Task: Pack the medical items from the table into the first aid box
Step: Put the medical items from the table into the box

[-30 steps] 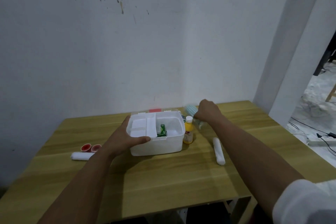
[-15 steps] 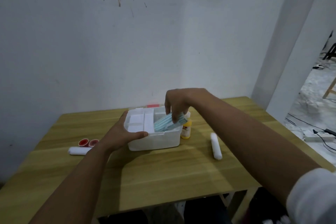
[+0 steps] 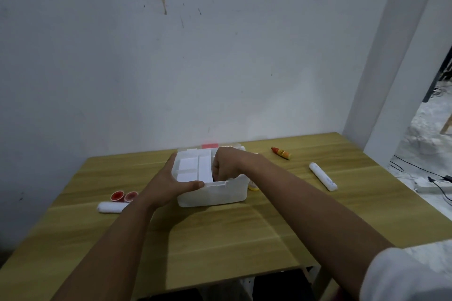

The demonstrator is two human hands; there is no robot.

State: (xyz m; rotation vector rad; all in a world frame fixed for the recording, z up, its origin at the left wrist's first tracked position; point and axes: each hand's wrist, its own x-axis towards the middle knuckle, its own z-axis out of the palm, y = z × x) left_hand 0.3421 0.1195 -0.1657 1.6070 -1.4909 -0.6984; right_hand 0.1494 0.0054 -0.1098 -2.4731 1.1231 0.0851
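The white first aid box (image 3: 212, 194) stands open at the middle of the wooden table (image 3: 220, 239). My left hand (image 3: 168, 181) grips its left front rim, thumb along the edge. My right hand (image 3: 228, 164) is down inside the right compartment with its fingers curled; the teal pack it carried is hidden beneath it. A yellow bottle (image 3: 253, 184) stands against the box's right side. Farther right lie a small red-capped bottle (image 3: 281, 153) and a white roll (image 3: 322, 176). Left of the box lie another white roll (image 3: 110, 207) and two red cups (image 3: 118, 196).
The box's lid with a red latch (image 3: 209, 146) lies behind it, near the white wall. A white pillar stands at the table's far right corner. On the floor to the right lie a power strip (image 3: 433, 184) and cables.
My right hand picked up the teal pack behind the yellow bottle, carried it over the box and lowered it inside. A small red-capped bottle now shows where the hand had been. My left hand stayed put.
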